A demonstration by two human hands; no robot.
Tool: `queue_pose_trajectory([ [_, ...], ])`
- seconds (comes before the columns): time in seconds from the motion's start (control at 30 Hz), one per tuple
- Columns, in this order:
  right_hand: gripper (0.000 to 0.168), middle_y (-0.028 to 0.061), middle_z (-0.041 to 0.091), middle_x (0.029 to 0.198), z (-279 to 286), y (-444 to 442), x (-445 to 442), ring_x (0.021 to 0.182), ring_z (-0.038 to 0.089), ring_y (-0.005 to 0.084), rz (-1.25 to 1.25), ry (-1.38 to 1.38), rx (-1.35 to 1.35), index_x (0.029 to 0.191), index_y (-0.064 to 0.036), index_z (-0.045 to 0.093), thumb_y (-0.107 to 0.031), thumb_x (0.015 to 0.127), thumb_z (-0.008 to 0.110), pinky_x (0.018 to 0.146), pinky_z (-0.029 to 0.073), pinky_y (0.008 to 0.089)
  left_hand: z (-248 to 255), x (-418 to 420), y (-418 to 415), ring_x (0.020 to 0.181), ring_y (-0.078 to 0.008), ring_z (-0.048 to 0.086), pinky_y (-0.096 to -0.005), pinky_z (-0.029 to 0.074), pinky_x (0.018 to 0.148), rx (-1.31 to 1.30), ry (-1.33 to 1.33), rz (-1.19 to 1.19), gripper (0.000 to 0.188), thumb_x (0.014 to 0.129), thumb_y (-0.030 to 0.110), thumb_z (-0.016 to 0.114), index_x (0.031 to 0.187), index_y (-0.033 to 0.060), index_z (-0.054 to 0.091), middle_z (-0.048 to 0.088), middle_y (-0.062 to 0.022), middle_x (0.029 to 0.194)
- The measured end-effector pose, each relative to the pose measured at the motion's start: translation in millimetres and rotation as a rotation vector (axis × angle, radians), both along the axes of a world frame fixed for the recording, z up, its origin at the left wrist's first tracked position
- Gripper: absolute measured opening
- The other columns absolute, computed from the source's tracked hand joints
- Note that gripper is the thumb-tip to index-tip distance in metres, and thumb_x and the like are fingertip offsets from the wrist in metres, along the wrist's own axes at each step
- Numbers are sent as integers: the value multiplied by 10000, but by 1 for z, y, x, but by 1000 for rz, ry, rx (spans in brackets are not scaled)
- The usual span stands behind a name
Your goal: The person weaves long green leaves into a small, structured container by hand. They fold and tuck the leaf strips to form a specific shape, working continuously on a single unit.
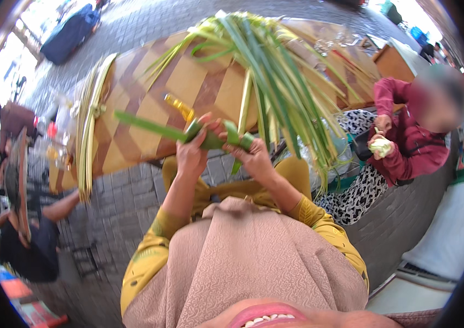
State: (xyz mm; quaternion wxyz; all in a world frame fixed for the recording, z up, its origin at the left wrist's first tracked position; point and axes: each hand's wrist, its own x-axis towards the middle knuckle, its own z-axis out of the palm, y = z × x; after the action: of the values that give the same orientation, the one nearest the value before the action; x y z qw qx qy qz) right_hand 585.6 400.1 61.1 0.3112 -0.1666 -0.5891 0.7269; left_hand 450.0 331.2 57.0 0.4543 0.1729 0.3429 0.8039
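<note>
A green palm-leaf strip (150, 125) is held between my two hands over the table's near edge, folded or wrapped where the fingers meet it. My left hand (193, 153) grips its middle, and its long free end points left. Around the looped right part of the leaf, my right hand (254, 158) has its fingers closed. Just beyond my left hand, a yellow-gold object (179, 106) lies on the table; its kind is unclear. A large pile of long green and pale leaf strips (269, 74) spreads over the table and hangs off its near edge.
The patterned table (154, 74) carries a bundle of pale leaf strips (88, 135) at its left end. Close on the right sits a person in a maroon top (408, 139), holding a pale woven piece. At the far left, another person (31, 246) sits near the table's end.
</note>
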Motion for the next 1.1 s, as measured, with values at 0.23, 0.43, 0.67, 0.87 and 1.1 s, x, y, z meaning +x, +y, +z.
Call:
queue_pose_trajectory([
  [0.23, 104, -33, 569, 737, -7, 0, 15, 675, 473, 32, 40, -178, 7, 894, -6, 627, -42, 802, 592, 608, 399, 188, 7, 8, 3, 896, -265, 598, -365, 494, 800, 3, 25, -78, 272, 879, 59, 433, 1117, -63, 480, 599, -192, 962],
  [0.43, 118, -10, 579, 753, -28, 4, 22, 701, 488, 49, 121, -297, 95, 913, -6, 621, -49, 813, 573, 648, 407, 202, -1, 0, -10, 880, -267, 606, -366, 498, 788, -5, 18, -67, 245, 890, 105, 434, 1030, -73, 527, 611, -186, 920],
  [0.67, 144, 51, 589, 821, -8, 22, 18, 736, 548, 114, -91, 1, -299, 906, -4, 573, 43, 820, 467, 709, 438, 246, 4, 4, -19, 820, -212, 612, -325, 514, 712, -66, 294, -12, 184, 876, 75, 462, 971, -50, 558, 615, -140, 850],
  [0.87, 100, 65, 584, 814, 0, 30, 19, 715, 592, 144, -70, 197, -331, 869, -37, 501, 42, 809, 513, 670, 478, 254, 12, 39, -8, 840, -211, 599, -330, 490, 730, -119, 491, -76, 168, 866, 48, 463, 996, -19, 545, 607, -98, 856],
  [1.1, 104, 37, 567, 807, 17, 21, 23, 746, 545, 96, -210, 348, -545, 782, -37, 505, 35, 773, 580, 660, 441, 224, 19, 54, 3, 815, -190, 547, -285, 439, 705, -65, 1076, 136, 180, 782, 37, 562, 960, 4, 564, 557, -113, 926],
])
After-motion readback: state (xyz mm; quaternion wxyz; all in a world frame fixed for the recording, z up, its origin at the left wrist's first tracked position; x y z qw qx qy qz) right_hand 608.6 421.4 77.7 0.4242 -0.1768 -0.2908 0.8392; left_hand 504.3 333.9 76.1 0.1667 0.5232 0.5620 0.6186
